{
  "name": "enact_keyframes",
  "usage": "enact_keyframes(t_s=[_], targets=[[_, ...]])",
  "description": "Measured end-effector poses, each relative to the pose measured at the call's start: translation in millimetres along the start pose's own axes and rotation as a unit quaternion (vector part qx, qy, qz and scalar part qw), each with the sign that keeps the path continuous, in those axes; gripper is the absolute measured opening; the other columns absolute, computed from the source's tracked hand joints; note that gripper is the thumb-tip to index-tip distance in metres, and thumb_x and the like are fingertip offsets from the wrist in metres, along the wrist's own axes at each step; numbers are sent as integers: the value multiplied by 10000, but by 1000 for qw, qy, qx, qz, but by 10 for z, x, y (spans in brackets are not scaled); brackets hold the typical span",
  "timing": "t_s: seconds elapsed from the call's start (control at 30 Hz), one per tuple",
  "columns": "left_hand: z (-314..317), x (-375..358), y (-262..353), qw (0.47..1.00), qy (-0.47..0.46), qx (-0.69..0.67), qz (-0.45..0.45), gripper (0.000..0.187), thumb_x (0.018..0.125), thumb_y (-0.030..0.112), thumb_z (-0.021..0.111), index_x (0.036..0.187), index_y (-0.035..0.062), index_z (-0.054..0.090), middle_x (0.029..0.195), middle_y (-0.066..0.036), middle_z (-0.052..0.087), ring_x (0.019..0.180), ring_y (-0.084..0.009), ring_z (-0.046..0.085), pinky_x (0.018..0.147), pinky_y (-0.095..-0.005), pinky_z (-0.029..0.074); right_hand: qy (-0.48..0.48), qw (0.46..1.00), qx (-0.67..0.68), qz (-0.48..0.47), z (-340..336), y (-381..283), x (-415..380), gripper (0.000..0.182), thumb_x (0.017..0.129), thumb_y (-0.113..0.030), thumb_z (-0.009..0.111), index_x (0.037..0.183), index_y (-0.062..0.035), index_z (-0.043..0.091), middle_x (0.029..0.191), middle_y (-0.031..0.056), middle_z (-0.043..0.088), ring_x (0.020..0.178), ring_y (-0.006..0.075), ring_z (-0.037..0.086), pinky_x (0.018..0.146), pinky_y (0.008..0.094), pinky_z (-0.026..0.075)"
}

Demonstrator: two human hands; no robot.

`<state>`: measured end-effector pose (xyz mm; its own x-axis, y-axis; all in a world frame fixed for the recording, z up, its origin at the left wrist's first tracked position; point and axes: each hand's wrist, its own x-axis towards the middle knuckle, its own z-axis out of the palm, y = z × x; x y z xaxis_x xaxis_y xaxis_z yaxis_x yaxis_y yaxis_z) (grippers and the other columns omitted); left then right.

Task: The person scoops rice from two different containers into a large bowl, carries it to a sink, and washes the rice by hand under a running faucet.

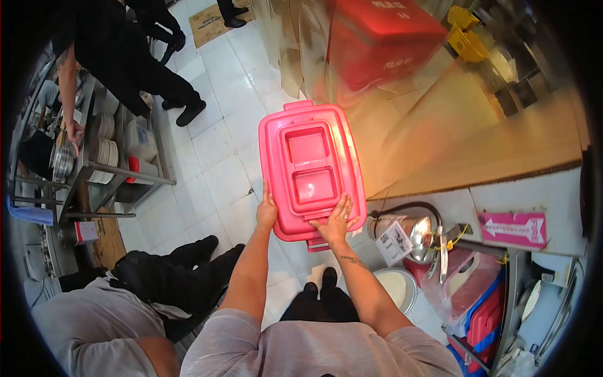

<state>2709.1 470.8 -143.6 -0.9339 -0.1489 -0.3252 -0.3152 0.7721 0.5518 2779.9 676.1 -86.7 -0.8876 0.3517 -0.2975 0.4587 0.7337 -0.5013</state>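
Observation:
A pink plastic container with a recessed lid [310, 164] is held out in front of me above the white tiled floor. My left hand [266, 210] grips its near left edge. My right hand [334, 222] lies flat on the lid's near right corner, fingers spread over the rim. The container's far end reaches toward a red box [382, 39] behind a blurred transparent sheet.
A metal shelf rack [107, 164] with stacked plates stands at the left, and a person in black leans on it. Another person in a grey top crouches at lower left. A fire extinguisher [408, 234], a white bucket [397, 286] and red-blue crates [485, 319] sit at right under a counter.

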Motion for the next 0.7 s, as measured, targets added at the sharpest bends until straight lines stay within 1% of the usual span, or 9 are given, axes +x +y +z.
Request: enact_keyframes(t_s=[0.07,0.17,0.2,0.27,0.33,0.43,0.47,0.57,0.7], targets=[[-87,278,74,996,2,91,-13,527,942,246,343,1421,316,136,1060,-311,518,869,-440,564,724,-495,466,-3,1000,-10,10,5,-180,204,1350,510,-447,824,1410,-59,-105,1487,153,-29,1379,317,10,997,679,39],[-95,657,130,996,15,70,50,548,903,285,440,1410,245,235,1224,-295,394,1003,-438,496,842,-488,432,1,1000,-5,19,1,-429,527,1345,511,-433,828,1411,-57,-98,1485,162,-23,1378,319,11,992,684,40],[-210,536,260,991,30,54,118,652,826,349,572,1391,173,298,1280,-313,346,1101,-456,433,886,-514,397,26,1000,-3,-1,18,-481,622,1349,504,-428,832,1410,-54,-94,1482,174,-21,1377,328,9,988,689,39],[-131,222,196,954,54,39,292,775,747,412,658,1383,137,310,1392,-297,219,1237,-457,314,882,-556,370,17,1000,0,0,-16,-602,879,1323,531,-420,824,1409,-36,-89,1482,185,-21,1379,325,-10,984,691,21],[-263,53,543,970,-35,141,195,831,702,467,685,1372,129,329,1470,-240,62,1334,-424,155,877,-570,346,8,1000,2,1,20,-683,1067,1313,531,-418,824,1410,-22,-68,1479,202,-1,1379,331,-15,975,699,19],[-215,504,632,967,-62,173,179,844,687,491,680,1366,125,336,1489,-198,-3,1352,-399,109,896,-553,327,13,1000,2,-13,-14,-790,1469,1360,485,-448,833,1412,-39,-72,1479,194,2,1377,340,4,979,691,18],[-167,661,623,964,-33,161,210,823,695,477,679,1362,131,343,1488,-197,20,1350,-393,127,910,-549,314,12,1000,9,-18,-24,-823,1618,1357,481,-466,828,1413,-33,-57,1474,213,5,1376,344,3,979,691,21],[-112,1142,755,965,-2,143,221,803,707,452,676,1366,141,338,1489,-192,25,1352,-386,128,905,-557,314,38,997,38,-51,6,-916,2075,1344,486,-479,821,1413,-23,-39,1471,223,3,1375,352,3,984,686,25],[-77,2021,995,964,23,142,221,810,727,423,665,1396,165,287,1495,-172,25,1356,-376,126,883,-579,331,63,993,46,-86,24,-1162,2906,1298,534,-413,827,1414,-31,-47,1465,220,75,1367,370,47,949,725,87]])
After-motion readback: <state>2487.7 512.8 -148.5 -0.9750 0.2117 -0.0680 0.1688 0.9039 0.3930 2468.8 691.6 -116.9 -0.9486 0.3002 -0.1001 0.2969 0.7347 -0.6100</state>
